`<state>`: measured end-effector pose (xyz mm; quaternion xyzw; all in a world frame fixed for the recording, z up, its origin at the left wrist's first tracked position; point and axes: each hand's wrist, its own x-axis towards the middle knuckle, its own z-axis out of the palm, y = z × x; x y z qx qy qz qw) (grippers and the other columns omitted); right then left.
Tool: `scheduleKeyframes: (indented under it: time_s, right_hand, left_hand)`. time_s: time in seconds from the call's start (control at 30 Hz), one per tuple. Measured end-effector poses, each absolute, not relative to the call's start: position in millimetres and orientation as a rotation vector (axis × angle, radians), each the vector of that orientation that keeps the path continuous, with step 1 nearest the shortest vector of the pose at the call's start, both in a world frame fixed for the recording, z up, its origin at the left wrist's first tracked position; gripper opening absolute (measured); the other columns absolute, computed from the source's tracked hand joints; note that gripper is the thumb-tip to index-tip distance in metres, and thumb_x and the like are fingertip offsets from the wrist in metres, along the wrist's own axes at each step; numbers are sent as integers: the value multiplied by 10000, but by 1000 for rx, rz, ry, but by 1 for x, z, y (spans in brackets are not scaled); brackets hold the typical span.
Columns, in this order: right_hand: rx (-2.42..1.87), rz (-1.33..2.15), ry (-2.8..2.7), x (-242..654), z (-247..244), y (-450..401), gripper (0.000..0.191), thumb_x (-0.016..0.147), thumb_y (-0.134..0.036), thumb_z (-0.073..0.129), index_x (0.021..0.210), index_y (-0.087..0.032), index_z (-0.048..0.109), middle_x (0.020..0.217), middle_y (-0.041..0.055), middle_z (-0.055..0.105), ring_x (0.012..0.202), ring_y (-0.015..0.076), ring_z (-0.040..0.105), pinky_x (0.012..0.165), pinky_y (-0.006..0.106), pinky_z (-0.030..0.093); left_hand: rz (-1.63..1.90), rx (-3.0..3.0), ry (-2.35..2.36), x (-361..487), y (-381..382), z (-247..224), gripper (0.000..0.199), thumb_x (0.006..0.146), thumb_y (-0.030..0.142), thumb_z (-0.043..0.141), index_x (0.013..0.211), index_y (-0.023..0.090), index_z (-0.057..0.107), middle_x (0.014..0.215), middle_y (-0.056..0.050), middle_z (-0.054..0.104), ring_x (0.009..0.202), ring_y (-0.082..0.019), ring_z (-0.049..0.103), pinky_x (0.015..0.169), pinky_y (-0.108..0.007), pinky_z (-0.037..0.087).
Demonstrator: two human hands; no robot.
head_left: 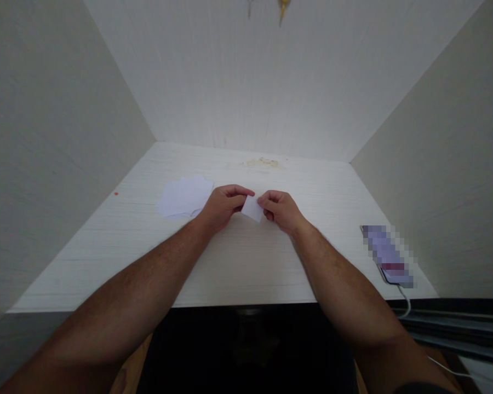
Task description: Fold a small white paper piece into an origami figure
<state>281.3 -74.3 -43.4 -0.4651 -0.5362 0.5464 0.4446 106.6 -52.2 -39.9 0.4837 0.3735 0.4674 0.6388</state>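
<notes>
A small white piece of paper is held between my two hands above the middle of the white desk. My left hand pinches its left side, thumb and forefinger near the upper corner. At the paper's upper right, my right hand grips it between thumb and fingers, the other fingers curled in. Both hands are closed on the same piece. Just left of my left hand lies a loose pile of white paper sheets, partly hidden behind that hand and wrist.
A phone with a white cable lies at the desk's right edge. Pale walls enclose the desk at the back and both sides. A stained patch marks the rear of the desktop. A small red spot is at the left.
</notes>
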Motion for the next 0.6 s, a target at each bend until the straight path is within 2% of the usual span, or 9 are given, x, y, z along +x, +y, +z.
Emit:
scheduleKeyframes:
  time_s: [0.1, 0.2, 0.3, 0.4, 0.5, 0.6]
  right_hand:
    - [-1263, 1122, -1497, 280, -45, -75, 296, 750, -459, 668, 695, -179, 587, 542, -46, 522, 474, 73, 410, 462, 222, 311]
    - [-1271, 852, -1611, 278, -41, -79, 270, 769, -434, 666, 853, -178, 647, 747, 9, 647, 619, 100, 524, 561, 238, 393]
    - [-1169, 747, -1735, 274, -34, -87, 414, 735, -462, 711, 1049, -206, 628, 999, 53, 680, 804, 141, 595, 640, 258, 443]
    - [-1163, 639, -1854, 271, -31, -92, 540, 666, -444, 773, 1129, -222, 607, 1102, 67, 672, 859, 166, 612, 673, 279, 463]
    - [-1241, 537, -1819, 270, -33, -91, 363, 754, -372, 690, 1075, -209, 646, 980, 49, 701, 779, 151, 615, 671, 280, 459]
    - [-1365, 476, -1728, 273, -36, -86, 165, 828, -290, 565, 874, -196, 692, 723, 5, 668, 625, 124, 556, 602, 264, 412]
  left_hand:
    - [1094, 1198, 935, 106, -51, -42, 129, 637, 208, 688, 754, 165, 722, 621, -7, 660, 530, -115, 553, 549, -261, 435]
    - [1142, 1344, 1062, 106, -51, -39, 87, 660, 199, 647, 713, 176, 712, 602, 9, 634, 516, -101, 511, 505, -235, 383]
    - [1161, 1444, 1158, 106, -54, -36, 101, 674, 184, 616, 718, 178, 707, 617, 8, 637, 533, -103, 512, 500, -230, 370]
    - [1169, 1505, 1196, 107, -55, -35, 98, 689, 197, 619, 732, 172, 704, 636, -5, 655, 551, -111, 530, 508, -231, 373]
    - [1169, 1547, 1209, 107, -55, -35, 84, 696, 227, 653, 728, 168, 703, 668, -16, 673, 585, -117, 553, 539, -235, 401]
    - [1129, 1562, 1211, 107, -55, -35, 111, 699, 264, 682, 743, 167, 712, 679, -17, 679, 588, -120, 557, 550, -239, 416]
